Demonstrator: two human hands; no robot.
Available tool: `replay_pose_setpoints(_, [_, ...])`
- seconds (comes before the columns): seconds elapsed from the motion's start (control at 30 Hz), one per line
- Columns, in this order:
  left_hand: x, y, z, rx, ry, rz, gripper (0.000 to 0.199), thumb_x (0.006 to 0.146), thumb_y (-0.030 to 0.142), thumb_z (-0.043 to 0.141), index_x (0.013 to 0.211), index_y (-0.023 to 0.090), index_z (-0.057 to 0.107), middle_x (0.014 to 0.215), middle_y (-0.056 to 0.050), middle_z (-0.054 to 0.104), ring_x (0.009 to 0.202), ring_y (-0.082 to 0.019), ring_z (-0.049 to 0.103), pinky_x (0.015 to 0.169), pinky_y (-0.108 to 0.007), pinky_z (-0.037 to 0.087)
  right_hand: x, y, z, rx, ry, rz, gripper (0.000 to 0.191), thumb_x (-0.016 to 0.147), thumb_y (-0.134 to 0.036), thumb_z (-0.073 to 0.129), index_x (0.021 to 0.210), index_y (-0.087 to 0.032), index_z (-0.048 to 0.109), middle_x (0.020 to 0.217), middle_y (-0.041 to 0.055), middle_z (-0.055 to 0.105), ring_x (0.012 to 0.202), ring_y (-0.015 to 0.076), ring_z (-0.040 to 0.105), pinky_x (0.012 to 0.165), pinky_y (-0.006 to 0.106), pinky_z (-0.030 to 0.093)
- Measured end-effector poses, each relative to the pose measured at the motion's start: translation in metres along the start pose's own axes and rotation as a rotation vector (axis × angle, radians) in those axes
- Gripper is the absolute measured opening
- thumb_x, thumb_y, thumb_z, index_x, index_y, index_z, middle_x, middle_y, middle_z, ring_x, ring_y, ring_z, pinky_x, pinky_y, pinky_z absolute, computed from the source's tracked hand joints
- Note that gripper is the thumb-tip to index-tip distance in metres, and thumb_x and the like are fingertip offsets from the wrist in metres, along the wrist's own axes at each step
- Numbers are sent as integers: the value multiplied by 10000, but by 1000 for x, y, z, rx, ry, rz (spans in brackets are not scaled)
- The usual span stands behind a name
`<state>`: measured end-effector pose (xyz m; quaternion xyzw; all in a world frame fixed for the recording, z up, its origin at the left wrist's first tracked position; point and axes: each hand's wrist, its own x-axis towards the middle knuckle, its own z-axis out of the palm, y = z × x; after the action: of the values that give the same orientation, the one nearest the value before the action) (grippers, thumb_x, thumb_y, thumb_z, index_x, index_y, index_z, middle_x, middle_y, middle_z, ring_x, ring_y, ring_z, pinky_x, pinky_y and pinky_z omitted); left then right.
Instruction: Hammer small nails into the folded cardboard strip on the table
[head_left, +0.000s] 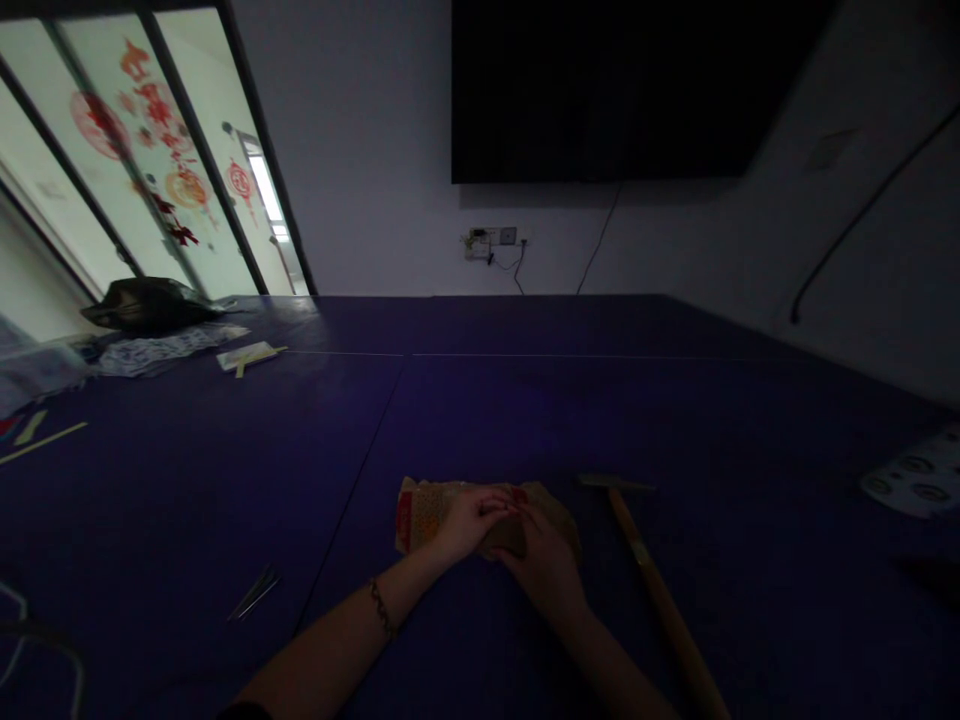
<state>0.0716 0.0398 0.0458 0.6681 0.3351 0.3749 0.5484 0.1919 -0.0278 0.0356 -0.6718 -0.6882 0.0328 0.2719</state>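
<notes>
A brown package with red and patterned printing [421, 515] lies on the dark blue table in front of me. Over its middle, my left hand [469, 520] has its fingers bent together near the fingertips of my right hand. My right hand [546, 562] rests on the package's right part, with its fingers curled against it. The fingertips of both hands meet at the package; whether they pinch a small piece of it is too dark to tell. Right of the package lies a hammer with a wooden handle [660, 595].
Several thin metal nails or tools [255, 594] lie at the left front. A black bag [150, 305], papers [161, 348] and yellowish strips [45, 442] are at the far left. A patterned item [915, 475] lies at the right edge of the table [480, 400].
</notes>
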Motion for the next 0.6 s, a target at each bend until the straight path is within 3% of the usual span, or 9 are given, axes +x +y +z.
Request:
replay_pose_setpoints(0.27, [-6,5,3,375,1,189,132,713,113,565,734,176,679,845,-44,649,819,-163,586,780,-289,450,0,1,3,11,12,-22,474,622,-197,630,1074,-102,524,1111,166,585,1025,277,553,858,380,446])
replay_pose_setpoints(0.43, [-8,1,7,542,50,229,163,685,54,553,718,166,666,765,-48,632,779,-170,564,743,-301,445,0,2,4,-1,21,-20,406,625,-175,610,1023,-118,552,1078,163,603,1005,288,564,843,399,455])
replay_pose_setpoints(0.6, [-9,-1,6,607,110,222,99,700,102,575,708,158,656,711,-48,644,744,-184,557,725,-315,431,-1,2,3,-7,24,-29,435,622,-186,625,1044,-123,538,1081,160,601,1012,286,561,846,389,453])
